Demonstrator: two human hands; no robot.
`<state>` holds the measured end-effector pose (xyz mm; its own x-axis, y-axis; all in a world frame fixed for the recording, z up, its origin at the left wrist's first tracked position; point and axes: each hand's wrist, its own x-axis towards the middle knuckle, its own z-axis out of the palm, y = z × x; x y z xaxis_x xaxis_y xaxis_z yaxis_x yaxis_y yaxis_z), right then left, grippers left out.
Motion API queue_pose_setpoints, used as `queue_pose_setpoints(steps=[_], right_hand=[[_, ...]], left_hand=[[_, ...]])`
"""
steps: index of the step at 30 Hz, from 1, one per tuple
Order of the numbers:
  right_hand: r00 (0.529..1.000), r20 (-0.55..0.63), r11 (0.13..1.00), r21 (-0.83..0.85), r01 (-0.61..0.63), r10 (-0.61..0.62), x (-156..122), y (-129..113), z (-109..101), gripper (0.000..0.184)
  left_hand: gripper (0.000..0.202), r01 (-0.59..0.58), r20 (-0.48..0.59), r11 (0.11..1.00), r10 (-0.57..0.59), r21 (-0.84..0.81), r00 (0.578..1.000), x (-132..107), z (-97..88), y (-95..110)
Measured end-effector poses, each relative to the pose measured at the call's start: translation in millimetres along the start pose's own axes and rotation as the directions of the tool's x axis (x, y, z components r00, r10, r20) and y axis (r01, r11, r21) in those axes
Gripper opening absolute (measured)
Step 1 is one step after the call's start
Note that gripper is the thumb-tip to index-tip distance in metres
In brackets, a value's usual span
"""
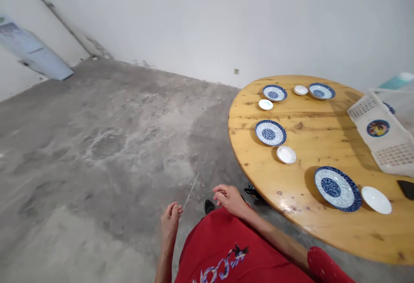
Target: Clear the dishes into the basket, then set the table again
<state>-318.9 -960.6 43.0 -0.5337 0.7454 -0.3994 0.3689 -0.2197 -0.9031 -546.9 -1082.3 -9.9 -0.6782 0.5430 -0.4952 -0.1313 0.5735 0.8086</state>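
My left hand (171, 216) hangs over the concrete floor with its fingers loosely bent and nothing in them. In front of my red shirt, my right hand (229, 198) is also bare, its fingers half curled and slightly apart. Beside it to the right stands a round wooden table (304, 145), which neither hand touches. Blue-and-white plates (271, 133) are set around its edge; the one at the near side is a larger-looking plate (338, 189). Small white dishes (286, 154) sit next to the plates, including a plain white one (377, 200) at the right.
A white plastic basket (388, 132) stands on the table's right side, with a dark flat object (406, 189) near it. Behind the table runs a white wall (194, 24) with a socket (236, 71). Grey floor (106, 158) spreads left toward a tall white appliance (32, 50).
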Motion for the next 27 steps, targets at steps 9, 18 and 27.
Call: queue_pose_setpoints(steps=[9,18,27], right_hand=[[0.978,-0.206,0.999,0.038,-0.033,0.040,74,-31,12,0.026],[0.961,-0.278,0.999,0.040,0.006,0.005,241,-90,-25,0.025],[0.967,-0.255,0.999,0.041,0.007,0.004,376,-165,-79,0.025]], left_hand=[[0.059,-0.186,0.375,0.983,0.169,0.008,0.911,105,70.1,90],[0.062,-0.138,0.343,0.985,0.096,0.101,0.935,251,87.8,157],[0.054,0.093,0.134,0.979,-0.118,0.182,0.984,347,52.5,221]])
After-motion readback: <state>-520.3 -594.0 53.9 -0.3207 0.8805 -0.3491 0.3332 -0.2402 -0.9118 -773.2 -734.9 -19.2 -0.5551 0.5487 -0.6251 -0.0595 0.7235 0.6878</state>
